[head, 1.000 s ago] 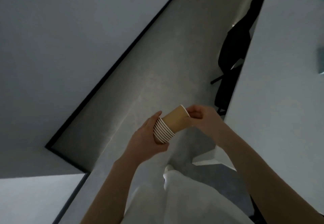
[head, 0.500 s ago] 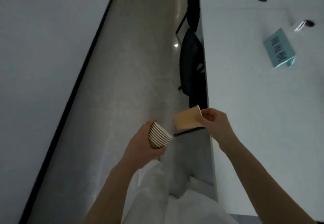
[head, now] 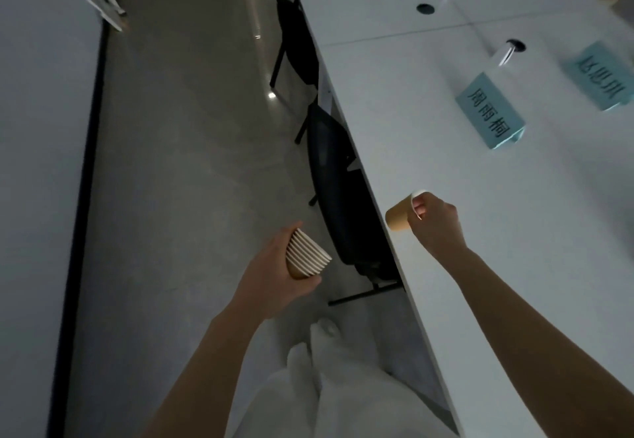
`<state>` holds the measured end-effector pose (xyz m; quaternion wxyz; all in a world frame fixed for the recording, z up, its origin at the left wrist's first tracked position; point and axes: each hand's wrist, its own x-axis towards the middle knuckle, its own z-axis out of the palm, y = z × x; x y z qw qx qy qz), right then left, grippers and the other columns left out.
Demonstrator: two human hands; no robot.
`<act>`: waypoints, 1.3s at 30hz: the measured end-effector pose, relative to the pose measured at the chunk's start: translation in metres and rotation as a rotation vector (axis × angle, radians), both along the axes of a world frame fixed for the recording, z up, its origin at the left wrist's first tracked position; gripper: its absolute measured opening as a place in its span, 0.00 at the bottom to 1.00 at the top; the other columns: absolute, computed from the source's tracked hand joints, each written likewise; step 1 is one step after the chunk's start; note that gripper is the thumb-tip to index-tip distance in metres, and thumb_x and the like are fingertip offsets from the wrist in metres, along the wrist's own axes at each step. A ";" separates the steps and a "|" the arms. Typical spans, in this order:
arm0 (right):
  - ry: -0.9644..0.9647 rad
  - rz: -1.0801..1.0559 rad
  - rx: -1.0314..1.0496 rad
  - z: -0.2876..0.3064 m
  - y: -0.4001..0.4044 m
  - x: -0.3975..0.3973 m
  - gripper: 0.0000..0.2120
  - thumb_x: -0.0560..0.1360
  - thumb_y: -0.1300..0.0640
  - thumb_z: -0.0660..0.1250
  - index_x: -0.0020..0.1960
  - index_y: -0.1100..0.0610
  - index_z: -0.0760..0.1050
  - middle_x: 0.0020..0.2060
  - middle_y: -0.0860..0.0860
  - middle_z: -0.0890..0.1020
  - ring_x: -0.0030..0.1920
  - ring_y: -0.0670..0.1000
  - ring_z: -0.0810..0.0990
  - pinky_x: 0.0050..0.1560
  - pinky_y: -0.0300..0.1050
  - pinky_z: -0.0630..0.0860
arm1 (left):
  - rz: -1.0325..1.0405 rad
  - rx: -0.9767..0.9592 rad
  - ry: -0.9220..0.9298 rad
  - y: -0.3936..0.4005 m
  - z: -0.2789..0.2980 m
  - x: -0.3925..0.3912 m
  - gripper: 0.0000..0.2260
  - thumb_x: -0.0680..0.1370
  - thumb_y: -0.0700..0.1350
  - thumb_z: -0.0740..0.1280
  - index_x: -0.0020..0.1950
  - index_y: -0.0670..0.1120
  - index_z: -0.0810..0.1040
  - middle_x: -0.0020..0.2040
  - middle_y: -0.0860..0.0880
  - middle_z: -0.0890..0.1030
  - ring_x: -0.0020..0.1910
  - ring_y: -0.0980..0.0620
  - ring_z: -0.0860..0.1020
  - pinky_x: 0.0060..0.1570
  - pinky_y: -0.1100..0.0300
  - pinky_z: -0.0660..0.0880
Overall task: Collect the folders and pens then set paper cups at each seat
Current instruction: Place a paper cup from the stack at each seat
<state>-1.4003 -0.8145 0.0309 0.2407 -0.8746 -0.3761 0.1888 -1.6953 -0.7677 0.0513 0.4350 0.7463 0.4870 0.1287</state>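
Right grip [head: 434,223] pinches a paper cup [head: 398,220] above the worktop [head: 514,266] edge; left grip [head: 278,278] clasps the cup stack [head: 307,259].

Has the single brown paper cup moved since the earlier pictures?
Yes. The single brown paper cup went from the nested cup stack to over the white table's edge.

A grey polished floor [head: 192,170] ran up the middle, catching small glints of ceiling light. On the left stood a pale wall [head: 37,163] with a dark skirting strip [head: 84,177] along its foot. On the right lay a long white worktop [head: 497,232], with black chairs [head: 338,190] pushed under its edge. Teal name cards [head: 489,111] and round cable holes [head: 425,9] sat on it
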 end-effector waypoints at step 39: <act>0.494 0.557 -0.108 0.027 0.260 -0.087 0.13 0.72 0.59 0.68 0.56 0.55 0.82 0.49 0.51 0.86 0.50 0.47 0.83 0.56 0.41 0.78 | -0.118 -0.018 0.058 0.259 -0.026 0.032 0.40 0.66 0.53 0.76 0.74 0.55 0.62 0.62 0.58 0.73 0.55 0.61 0.75 0.53 0.65 0.74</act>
